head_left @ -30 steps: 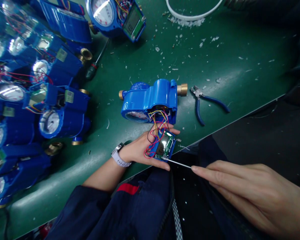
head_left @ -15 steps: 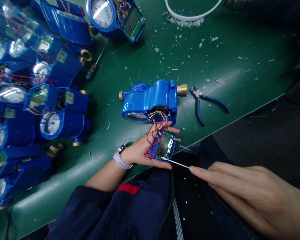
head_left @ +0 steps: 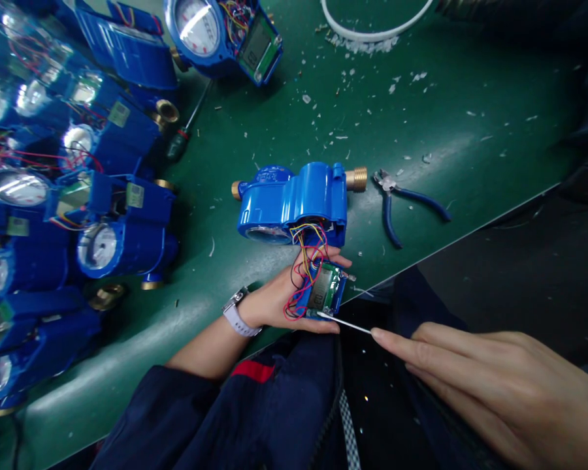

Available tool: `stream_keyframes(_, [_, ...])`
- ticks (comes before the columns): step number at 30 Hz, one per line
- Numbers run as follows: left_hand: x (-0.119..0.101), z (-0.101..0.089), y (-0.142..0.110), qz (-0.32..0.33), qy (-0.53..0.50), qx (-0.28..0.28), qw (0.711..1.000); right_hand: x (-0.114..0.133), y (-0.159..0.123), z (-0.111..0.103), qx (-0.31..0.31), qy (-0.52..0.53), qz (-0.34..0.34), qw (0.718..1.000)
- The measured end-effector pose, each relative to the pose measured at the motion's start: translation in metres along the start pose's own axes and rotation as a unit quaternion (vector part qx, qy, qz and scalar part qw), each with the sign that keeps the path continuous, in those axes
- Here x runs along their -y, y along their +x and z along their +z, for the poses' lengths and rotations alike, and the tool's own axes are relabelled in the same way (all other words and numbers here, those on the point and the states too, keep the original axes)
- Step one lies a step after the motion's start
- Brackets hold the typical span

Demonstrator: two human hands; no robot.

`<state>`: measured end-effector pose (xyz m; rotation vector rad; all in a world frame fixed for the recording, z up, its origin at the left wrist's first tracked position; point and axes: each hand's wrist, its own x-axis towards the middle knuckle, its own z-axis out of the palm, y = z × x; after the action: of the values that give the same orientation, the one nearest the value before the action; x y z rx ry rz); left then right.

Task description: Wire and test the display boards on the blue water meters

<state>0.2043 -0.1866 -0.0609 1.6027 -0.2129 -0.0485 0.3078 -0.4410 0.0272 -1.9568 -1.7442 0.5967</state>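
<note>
My left hand [head_left: 277, 297] is closed around a small blue display module [head_left: 322, 291] with a green circuit board and a screen. Red, yellow and black wires [head_left: 310, 251] run from it into the open housing of a blue water meter [head_left: 294, 202], which lies on its side just beyond. My right hand [head_left: 500, 385] grips a screwdriver, its handle hidden by the fingers. The thin metal shaft of the screwdriver [head_left: 347, 322] reaches to the module's lower edge, and its tip appears to touch there.
Blue-handled cutting pliers [head_left: 392, 202] lie open right of the meter. Many blue meters [head_left: 127, 228] crowd the left, another meter [head_left: 210, 36] stands at the top, and a second screwdriver [head_left: 180, 140] lies between. A white ring [head_left: 377, 34] and plastic scraps are on the green table [head_left: 470, 143].
The display module and my left hand have shifted slightly down and tilted a little. The meter's position differs slightly too. The screwdriver tip stays at the module's lower edge.
</note>
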Motion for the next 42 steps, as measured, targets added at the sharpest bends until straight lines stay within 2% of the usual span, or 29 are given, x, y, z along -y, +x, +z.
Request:
stream_keyframes(3, [0.004,0.005,-0.001,-0.004,0.001,-0.017,1.0,0.003,-0.007,0.004,0.018,-0.002,0.024,1.0])
stream_keyframes(7, [0.01,0.008,-0.001,0.016,0.052,-0.026,0.998,0.006,-0.012,0.005,0.03,0.009,0.078,0.996])
stream_keyframes(11, [0.005,0.008,0.001,0.033,0.102,-0.028,0.994,0.005,-0.009,0.003,0.031,0.035,0.066,0.997])
stream_keyframes(14, [0.0,0.008,0.003,0.014,0.119,-0.026,0.992,0.007,-0.014,0.007,0.031,-0.041,0.06,0.997])
stream_keyframes(18, [-0.001,0.01,0.004,-0.005,0.092,-0.05,0.994,0.012,-0.02,0.011,0.017,-0.139,0.063,0.988])
stream_keyframes(24, [-0.004,0.012,0.006,-0.011,0.108,-0.058,0.992,0.006,-0.002,-0.005,0.024,0.005,0.047,0.999])
stream_keyframes(30, [-0.001,0.013,0.007,0.005,0.127,-0.074,0.989,0.015,-0.003,-0.003,-0.023,-0.155,0.04,0.987])
stream_keyframes(36, [-0.003,0.014,0.008,0.012,0.144,-0.075,0.987,0.011,0.005,-0.012,0.008,-0.026,0.039,0.999])
stream_keyframes(40, [-0.005,0.013,0.009,0.01,0.154,-0.06,0.986,0.014,-0.004,-0.005,-0.018,-0.134,0.041,0.99])
stream_keyframes(42, [-0.005,0.013,0.009,0.009,0.158,-0.06,0.986,0.016,-0.005,-0.003,-0.018,-0.139,0.042,0.989])
